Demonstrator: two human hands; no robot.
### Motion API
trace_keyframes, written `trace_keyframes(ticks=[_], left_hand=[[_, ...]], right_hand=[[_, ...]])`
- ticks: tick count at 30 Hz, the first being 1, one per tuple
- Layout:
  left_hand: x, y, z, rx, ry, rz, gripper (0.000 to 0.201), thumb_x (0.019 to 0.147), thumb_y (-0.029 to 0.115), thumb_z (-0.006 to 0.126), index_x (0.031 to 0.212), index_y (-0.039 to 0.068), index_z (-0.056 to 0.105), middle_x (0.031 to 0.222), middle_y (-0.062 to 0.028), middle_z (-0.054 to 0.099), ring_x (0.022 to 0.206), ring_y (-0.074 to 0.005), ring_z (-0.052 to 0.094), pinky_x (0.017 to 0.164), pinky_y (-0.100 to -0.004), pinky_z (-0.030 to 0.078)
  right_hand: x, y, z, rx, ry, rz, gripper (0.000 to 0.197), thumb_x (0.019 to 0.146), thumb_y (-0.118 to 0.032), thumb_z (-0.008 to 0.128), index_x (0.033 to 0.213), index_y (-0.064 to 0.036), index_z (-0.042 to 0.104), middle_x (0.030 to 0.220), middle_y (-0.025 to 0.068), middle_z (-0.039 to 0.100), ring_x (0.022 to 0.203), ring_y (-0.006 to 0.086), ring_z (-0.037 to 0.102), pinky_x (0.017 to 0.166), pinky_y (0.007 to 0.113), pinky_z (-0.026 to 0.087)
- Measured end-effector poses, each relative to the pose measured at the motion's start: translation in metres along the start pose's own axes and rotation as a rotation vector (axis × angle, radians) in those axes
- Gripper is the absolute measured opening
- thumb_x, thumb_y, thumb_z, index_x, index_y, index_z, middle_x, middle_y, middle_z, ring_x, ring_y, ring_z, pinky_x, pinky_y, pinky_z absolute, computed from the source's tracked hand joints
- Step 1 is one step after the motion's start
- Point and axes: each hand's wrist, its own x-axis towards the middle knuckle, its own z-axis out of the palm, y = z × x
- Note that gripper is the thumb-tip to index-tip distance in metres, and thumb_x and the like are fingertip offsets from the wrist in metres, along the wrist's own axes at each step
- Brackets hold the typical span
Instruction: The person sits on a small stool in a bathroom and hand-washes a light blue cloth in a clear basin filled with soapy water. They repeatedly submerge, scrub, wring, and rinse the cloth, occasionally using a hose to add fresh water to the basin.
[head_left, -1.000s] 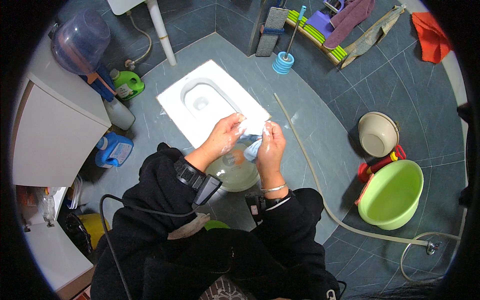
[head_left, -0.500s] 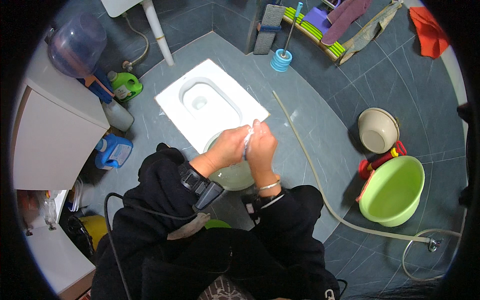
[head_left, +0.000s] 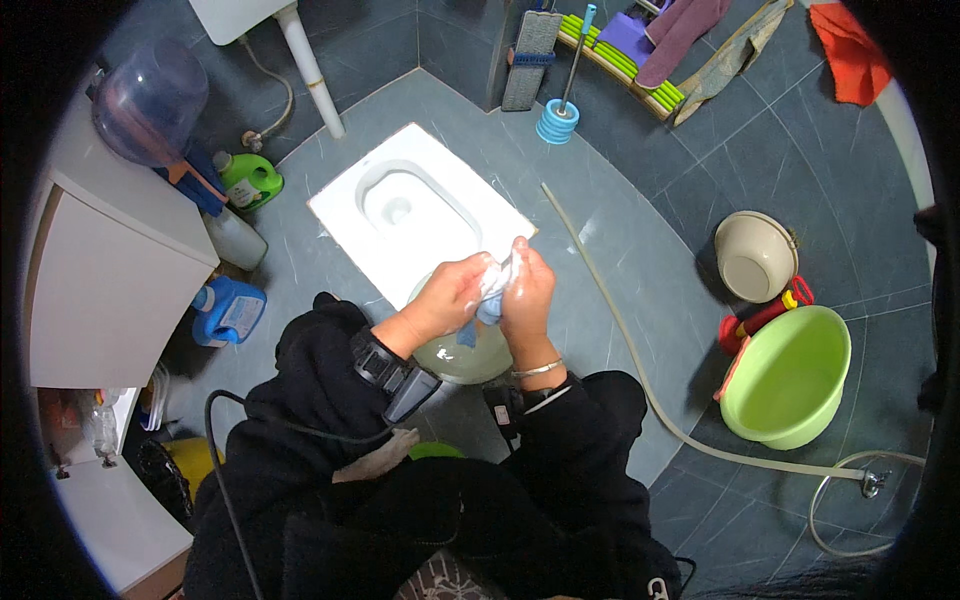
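Note:
A wet white-and-blue cloth [head_left: 490, 306] is bunched between my two hands, with whitish suds on it; its exact kind is hidden by the fingers. My left hand [head_left: 446, 302] is closed on its left side. On the other side, my right hand [head_left: 528, 298] grips it with the thumb up. A blue end of the cloth hangs down over a pale round basin [head_left: 466, 362] of cloudy water. Forearms and hands cover the basin's far part, which stands at the near corner of the white squat toilet [head_left: 335, 205].
A hose [head_left: 620, 318] runs along the floor to a tap [head_left: 873, 484] at the right. Nearby stand a green basin [head_left: 790, 385] and a beige bucket [head_left: 755, 258]. Detergent bottles [head_left: 230, 312] and a white cabinet [head_left: 115, 290] line the left. A cable [head_left: 225, 480] crosses my left arm.
My hands have parted slightly, and more of the cloth shows between them. Its blue end now hangs lower toward the basin. The camera view has shifted a little.

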Motion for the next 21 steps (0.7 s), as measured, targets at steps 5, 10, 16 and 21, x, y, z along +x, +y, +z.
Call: trace_keyframes(ticks=[5,10,16,21], left_hand=[[0.005,-0.006,-0.008,0.021,0.045,0.002,0.015,0.09,0.003,0.039,0.098,-0.002,0.052,0.085,-0.0061,0.053,0.079,-0.012,0.048,0.075,-0.0243,0.042],[0.005,-0.003,-0.008,0.093,0.128,-0.066,0.015,0.09,0.003,0.04,0.097,0.0,0.053,0.081,-0.005,0.053,0.075,-0.0124,0.05,0.072,-0.0252,0.043],[0.002,0.004,-0.001,-0.193,-0.015,-0.296,0.013,0.092,0.005,0.044,0.098,0.002,0.055,0.081,-0.0005,0.053,0.071,-0.0051,0.051,0.066,-0.0206,0.044],[0.001,-0.003,0.005,-0.472,-0.109,-0.279,0.015,0.088,0.005,0.055,0.103,0.002,0.056,0.083,0.0017,0.055,0.073,-0.0049,0.053,0.069,-0.0211,0.046]], right_hand=[[-0.002,-0.003,0.001,0.487,-0.026,0.16,0.031,0.096,-0.029,0.047,0.083,-0.0023,0.056,0.076,-0.0001,0.054,0.067,0.0071,0.048,0.059,0.023,0.039],[0.005,0.002,-0.005,0.57,0.056,0.227,0.031,0.096,-0.033,0.047,0.08,-0.0071,0.051,0.071,-0.0017,0.047,0.065,0.0066,0.043,0.059,0.021,0.037],[0.005,0.002,-0.009,0.7,0.153,0.162,0.032,0.095,-0.036,0.047,0.076,-0.0105,0.046,0.067,-0.003,0.042,0.063,0.0064,0.039,0.057,0.021,0.035],[0.003,-0.005,-0.006,0.583,0.167,0.024,0.031,0.096,-0.032,0.047,0.074,-0.0099,0.046,0.067,-0.0037,0.041,0.059,0.0053,0.037,0.053,0.021,0.034]])
